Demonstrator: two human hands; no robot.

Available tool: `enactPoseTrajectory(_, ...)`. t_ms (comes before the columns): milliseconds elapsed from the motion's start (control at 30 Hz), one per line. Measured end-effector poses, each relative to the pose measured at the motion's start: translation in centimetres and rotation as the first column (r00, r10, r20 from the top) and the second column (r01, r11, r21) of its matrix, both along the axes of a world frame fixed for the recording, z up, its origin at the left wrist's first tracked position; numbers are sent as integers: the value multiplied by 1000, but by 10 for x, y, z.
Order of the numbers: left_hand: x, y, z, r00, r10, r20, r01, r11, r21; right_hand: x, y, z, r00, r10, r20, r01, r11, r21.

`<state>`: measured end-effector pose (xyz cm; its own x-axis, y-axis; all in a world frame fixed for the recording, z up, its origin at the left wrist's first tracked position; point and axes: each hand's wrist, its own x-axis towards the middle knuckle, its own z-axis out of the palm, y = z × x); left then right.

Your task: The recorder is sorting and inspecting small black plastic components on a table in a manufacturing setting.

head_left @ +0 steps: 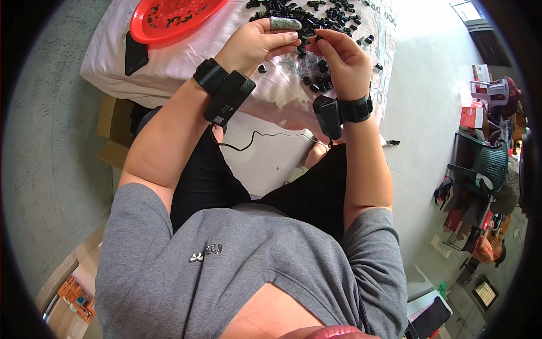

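My left hand (257, 40) reaches over the cloth-covered table, with a grey finger cot (285, 24) on one finger. Its thumb and fingers are pressed together, and whatever sits between them is too small to name. Facing it, a short gap away, my right hand (345, 61) pinches a small black piece (319, 38) between thumb and fingertips. Beneath and beyond both hands lies a loose heap of small black plastic pieces (339, 16). A few separate black pieces (322, 85) rest nearer to me, by the right wrist. Some clear plastic film shows between the hands.
A red perforated basin (141, 33) holding small dark bits stands at the table's left, beside a black flat object (135, 55). The pale tablecloth (180, 76) hangs over the near edge. An open cardboard box (116, 127) is at lower left. A thin cable (243, 148) joins my wrist devices.
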<state>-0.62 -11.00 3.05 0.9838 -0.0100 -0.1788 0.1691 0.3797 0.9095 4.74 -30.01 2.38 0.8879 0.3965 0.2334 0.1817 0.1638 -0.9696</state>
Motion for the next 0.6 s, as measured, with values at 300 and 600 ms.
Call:
enactPoseTrajectory(300, -1, -4, 0, 998, -22, 56, 20, 999, 35, 1, -6, 3, 986, 5, -168, -8, 1000, -16)
enactPoseTrajectory(600, -5, -9, 5, 995, -48, 83, 35, 988, 148, 0, -4, 1, 962, 55, -266, -29, 995, 99)
